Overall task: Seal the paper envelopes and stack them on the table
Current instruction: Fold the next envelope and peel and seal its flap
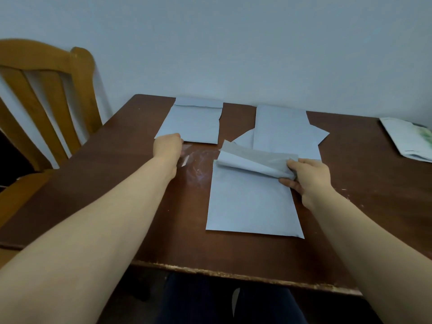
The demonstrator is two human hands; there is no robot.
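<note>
A pale grey envelope lies flat in front of me on the brown table. Its top flap is curled over, and my right hand pinches the flap's right end. My left hand is closed, and a thin clear strip hangs below its fingers, just in front of a sealed envelope at the back left. A loose pile of envelopes lies at the back, right of centre.
A wooden chair stands at the table's left. Printed paper or packaging lies at the far right edge. The wall runs right behind the table. The table's front edge is worn, with my legs below it.
</note>
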